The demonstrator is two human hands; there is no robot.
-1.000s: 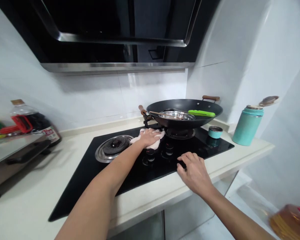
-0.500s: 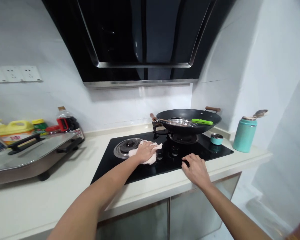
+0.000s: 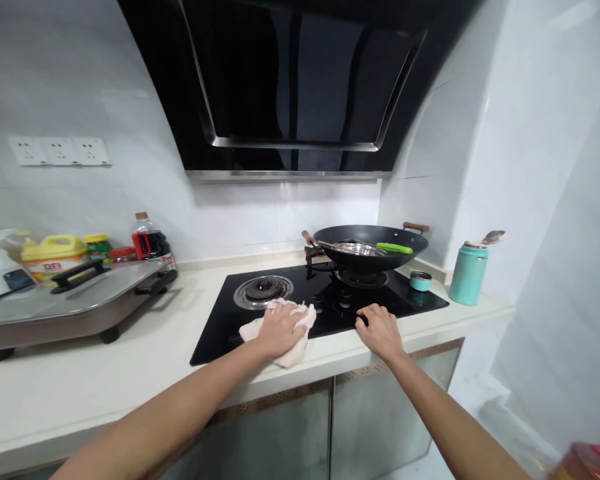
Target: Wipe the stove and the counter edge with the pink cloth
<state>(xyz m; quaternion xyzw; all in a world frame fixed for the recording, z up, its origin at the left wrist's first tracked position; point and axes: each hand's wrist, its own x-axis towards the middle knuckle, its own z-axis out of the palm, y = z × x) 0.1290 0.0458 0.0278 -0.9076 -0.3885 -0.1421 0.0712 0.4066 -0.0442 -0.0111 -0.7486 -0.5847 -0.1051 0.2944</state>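
Pale cloth (image 3: 297,351) held under half-bent left hand (image 3: 281,330), near side of hob (image 3: 217,327); right hand (image 3: 381,331) half-open, empty; rightward wipe could turn knob (image 3: 319,304).

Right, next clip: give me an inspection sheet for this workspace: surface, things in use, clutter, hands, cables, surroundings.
Surface: pale countertop with a black glass hob set in it.
Things in use: pale cloth, bunched, lying across the hob's front edge, nearer the left burner.
Clutter: wok over the right burner, holding a metal dish and green-handled utensil; turquoise cup and flask to its right; lidded pan, yellow jug and dark bottle at left.
Hands: left hand palm down on the cloth; right hand at the hob's front edge, nothing visible in it.
Cables: nothing seen.
Surroundings: range hood above, wall sockets at left, cabinet doors below.
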